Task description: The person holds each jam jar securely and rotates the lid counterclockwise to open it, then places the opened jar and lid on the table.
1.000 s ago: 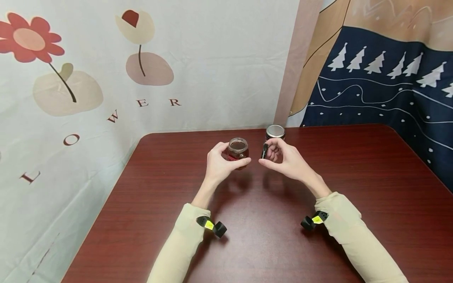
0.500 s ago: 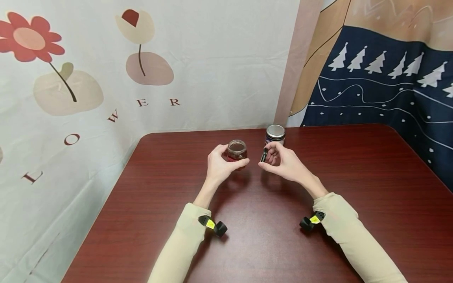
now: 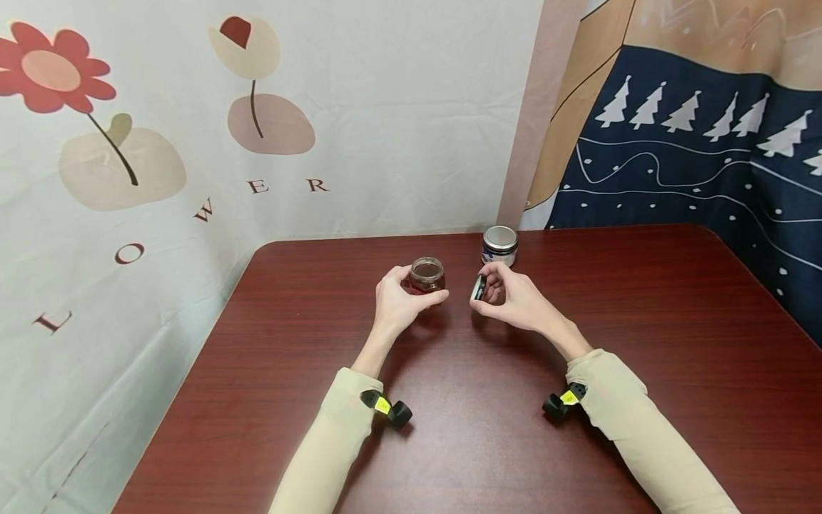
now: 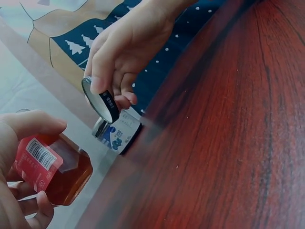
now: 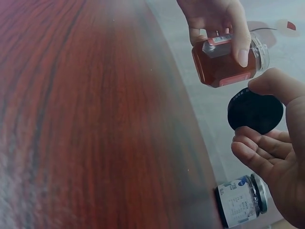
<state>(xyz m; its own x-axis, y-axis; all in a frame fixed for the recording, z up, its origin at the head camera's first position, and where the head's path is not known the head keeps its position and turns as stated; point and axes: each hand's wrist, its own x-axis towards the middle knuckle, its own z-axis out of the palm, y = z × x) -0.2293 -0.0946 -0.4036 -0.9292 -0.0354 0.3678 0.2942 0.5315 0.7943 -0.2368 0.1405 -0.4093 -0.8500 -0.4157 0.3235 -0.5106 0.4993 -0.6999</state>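
Observation:
My left hand (image 3: pixel 399 298) grips an open glass jar (image 4: pixel 71 169) of amber-brown contents, with a red label and barcode. The jar stays upright, and its bare threaded mouth shows in the head view. To the right of it, my right hand (image 3: pixel 519 298) pinches a black jar lid (image 5: pixel 255 110) on edge between thumb and fingers. The lid's pale inner face (image 4: pixel 99 101) shows in the left wrist view. A gap separates lid and jar. Behind the right hand stands a second jar (image 3: pixel 499 245) with a silver lid and a white-and-blue label.
The dark red wooden table (image 3: pixel 437 442) spreads under both arms. A pale cloth with flower prints (image 3: pixel 398 121) hangs behind its far edge, and a navy cloth with white trees (image 3: pixel 681 164) hangs at the right. Each wrist wears a small black camera (image 3: pixel 399 415).
Both hands have come slightly lower and nearer, the jar drifting a little left. The lid has turned so its inner face shows more. More of the second jar is visible behind the right hand.

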